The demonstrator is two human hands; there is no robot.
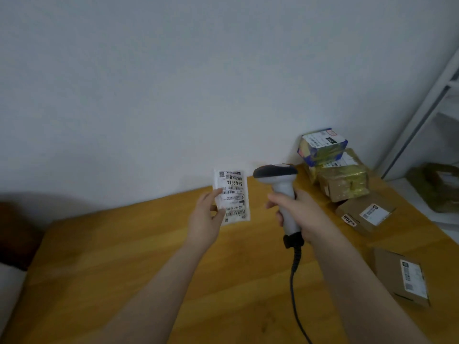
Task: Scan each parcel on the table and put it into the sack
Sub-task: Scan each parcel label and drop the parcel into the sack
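Your left grip (206, 217) pinches the white parcel (233, 194) by its left edge, holding it up above the surface (149, 256), close to the wall. Your right grip (298, 212) is curled round the handle of the scanner (283, 189), whose head points left towards the label. Turn the label square to the scanner's window, keep your fingers off the barcodes, and hold both steady. The sack is out of view.

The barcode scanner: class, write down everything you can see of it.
The scanner is a pistol-shaped handheld unit, seemingly plastic: dark head, pale grey handle, black base collar. A dark cable hangs from its base. The right hand grips the handle, holding it upright above the table, head facing the white parcel.
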